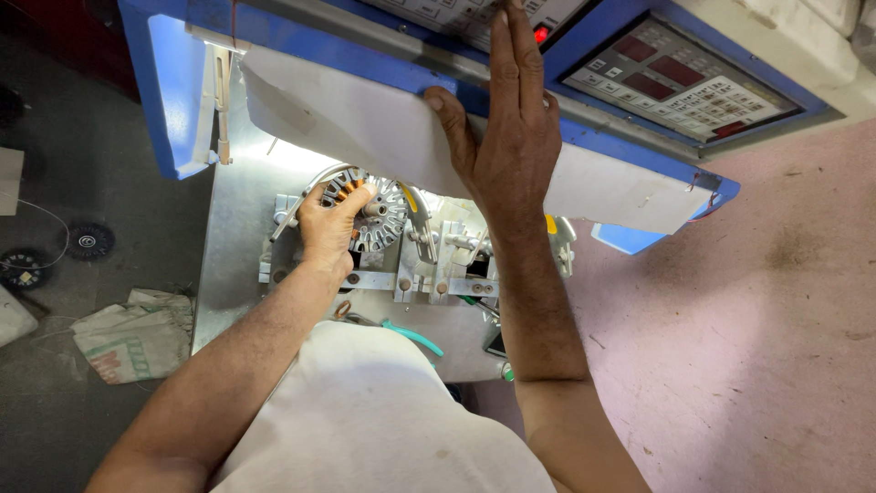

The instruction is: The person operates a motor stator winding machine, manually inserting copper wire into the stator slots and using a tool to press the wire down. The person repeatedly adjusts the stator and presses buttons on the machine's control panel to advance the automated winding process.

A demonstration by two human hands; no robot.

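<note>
A round metal part (374, 212) with copper wire is gripped by the curled left hand (327, 228) near the back of the metal worktop (235, 265). The right hand (511, 128) is held flat and open, pressed on the blue panel (365, 46) above a white sheet (365, 128).

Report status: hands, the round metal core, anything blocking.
Left hand gripping round metal core on the fixture. Right hand flat against the control panel. White flap overhangs the core.
</note>
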